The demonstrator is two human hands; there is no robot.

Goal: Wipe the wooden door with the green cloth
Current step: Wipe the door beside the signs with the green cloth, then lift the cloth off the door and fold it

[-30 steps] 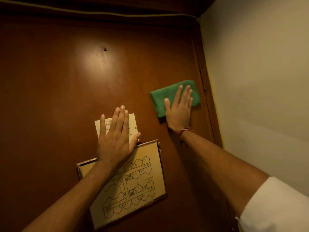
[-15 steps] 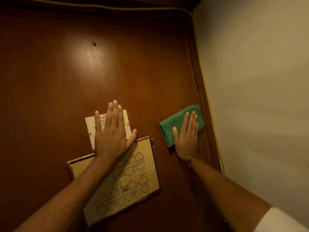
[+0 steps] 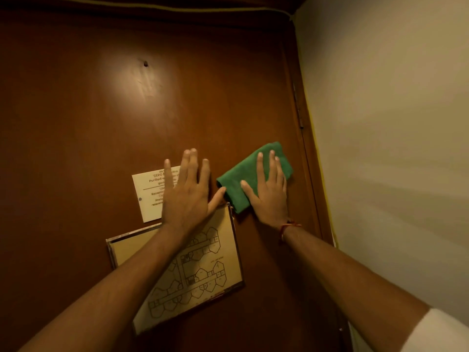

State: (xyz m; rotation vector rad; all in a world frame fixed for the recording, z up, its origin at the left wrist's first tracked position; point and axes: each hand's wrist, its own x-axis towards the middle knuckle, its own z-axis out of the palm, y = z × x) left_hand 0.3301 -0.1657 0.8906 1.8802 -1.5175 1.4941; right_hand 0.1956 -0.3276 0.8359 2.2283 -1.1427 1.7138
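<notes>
Wooden door (image 3: 101,123), 1 green cloth (image 3: 243,179) (folded), 2 hands flat, fingers (image 3: 261,168) released.

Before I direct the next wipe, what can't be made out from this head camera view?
- White notice: right part hidden by the left hand; text unreadable.
- Framed floor plan: left forearm crosses it; labels too small.
- Wooden door: bottom and left cut off by the frame.
- Green cloth: partly under the right hand.

A plain cream wall (image 3: 396,138) stands right, dimly lit.
</notes>
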